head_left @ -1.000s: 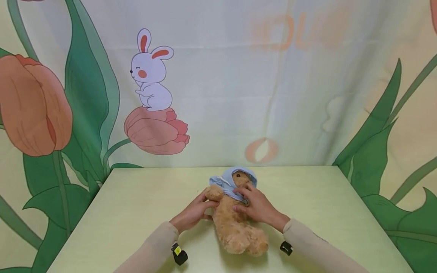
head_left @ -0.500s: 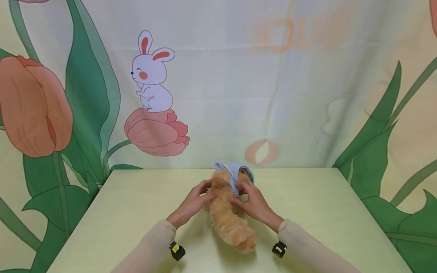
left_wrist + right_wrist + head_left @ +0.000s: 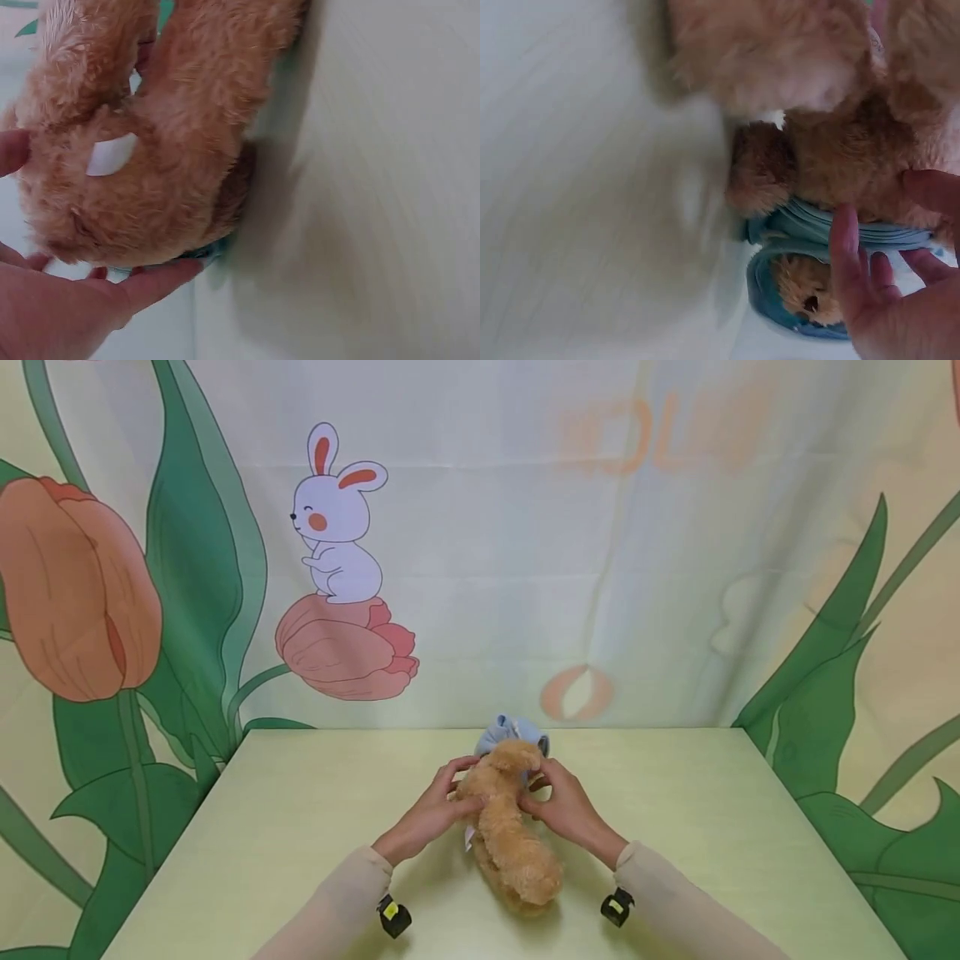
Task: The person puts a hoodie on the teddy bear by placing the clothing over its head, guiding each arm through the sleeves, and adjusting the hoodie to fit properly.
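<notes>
A light-brown plush teddy bear (image 3: 516,852) lies turned on its side at the middle of the table, legs toward me. Its blue hooded top (image 3: 512,729) is bunched up around the neck and head at the far end. My left hand (image 3: 429,814) grips the bear's back side, thumb above and fingers lower down. A white tag (image 3: 112,154) sticks out of the fur in the left wrist view. From the other side, my right hand (image 3: 573,807) holds the bear's front near the top's hem. The bear's face (image 3: 806,289) shows inside the hood in the right wrist view.
The pale green table (image 3: 322,793) ends at a curtain (image 3: 480,635) printed with tulips and a white rabbit. Black wrist devices (image 3: 393,916) hang under both sleeves.
Between both hands, the bear has rolled from its back onto its side, its face turning right and out of the head view. The white tag has come into sight.
</notes>
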Motion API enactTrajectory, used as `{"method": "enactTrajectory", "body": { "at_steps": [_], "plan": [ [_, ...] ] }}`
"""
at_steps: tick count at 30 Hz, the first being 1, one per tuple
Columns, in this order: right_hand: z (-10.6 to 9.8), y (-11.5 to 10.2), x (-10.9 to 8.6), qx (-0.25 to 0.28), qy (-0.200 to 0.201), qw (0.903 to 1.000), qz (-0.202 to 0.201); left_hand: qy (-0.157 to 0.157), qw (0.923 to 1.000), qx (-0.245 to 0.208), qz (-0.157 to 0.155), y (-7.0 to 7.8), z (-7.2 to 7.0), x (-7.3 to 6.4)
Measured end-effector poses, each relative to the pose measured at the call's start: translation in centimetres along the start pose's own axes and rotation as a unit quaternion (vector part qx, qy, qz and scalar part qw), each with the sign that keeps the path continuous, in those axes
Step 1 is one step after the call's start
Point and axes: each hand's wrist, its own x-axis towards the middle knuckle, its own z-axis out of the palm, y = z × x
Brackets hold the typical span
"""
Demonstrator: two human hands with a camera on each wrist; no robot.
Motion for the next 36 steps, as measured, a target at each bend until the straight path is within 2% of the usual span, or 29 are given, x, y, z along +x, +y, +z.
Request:
{"method": "enactTrajectory", "body": {
  "at_steps": [2, 5, 8, 11, 15, 18, 20, 22, 24, 27, 29, 33, 36],
  "plan": [
    [-0.4, -0.1, 0.0, 0.036, -0.011, 0.9992, 0.017, 0.004, 0.9995, -0.020, -0.022, -0.1, 0.2, 0.1],
    [-1.1, -0.3, 0.1, 0.112, -0.030, 0.9919, 0.052, 0.005, 0.9987, -0.041, -0.030, -0.4, 0.2, 0.2],
    [-1.7, -0.5, 0.3, 0.155, -0.037, 0.9840, 0.081, 0.009, 0.9984, -0.052, -0.017, -0.8, 0.2, 0.1],
    [-2.2, -0.8, 0.5, 0.162, -0.045, 0.9824, 0.081, 0.026, 0.9982, -0.054, 0.004, -0.9, 0.4, 0.0],
    [-2.7, -1.0, 0.5, 0.190, -0.075, 0.9767, 0.066, 0.076, 0.9963, 0.008, 0.038, 0.3, 0.9, -0.1],
    [-2.9, -0.6, 0.6, 0.215, -0.095, 0.9694, 0.072, 0.110, 0.9877, 0.091, 0.065, 1.7, 1.3, -0.2],
    [-3.0, -0.1, 0.6, 0.215, -0.098, 0.9678, 0.086, 0.116, 0.9803, 0.141, 0.076, 2.3, 1.7, -0.3],
    [-3.1, 0.5, 0.8, 0.192, -0.088, 0.9721, 0.103, 0.109, 0.9764, 0.170, 0.077, 2.4, 2.1, -0.4],
    [-3.1, 1.2, 0.9, 0.143, -0.070, 0.9801, 0.119, 0.092, 0.9777, 0.174, 0.073, 2.3, 2.2, -0.5],
    [-3.3, 1.9, 1.1, 0.035, -0.031, 0.9912, 0.124, 0.063, 0.9843, 0.143, 0.082, 1.7, 2.1, -0.6],
    [-3.5, 2.1, 1.0, -0.027, -0.004, 0.9930, 0.115, 0.058, 0.9871, 0.120, 0.090, 1.4, 1.7, -0.7],
    [-4.2, 1.5, 0.6, -0.121, 0.046, 0.9908, 0.040, 0.073, 0.9841, 0.126, 0.102, 0.8, 0.9, -0.9],
    [-4.4, 0.7, 0.3, -0.176, 0.066, 0.9813, -0.040, 0.076, 0.9795, 0.154, 0.105, 0.6, 0.6, -0.8]
  ]
}}
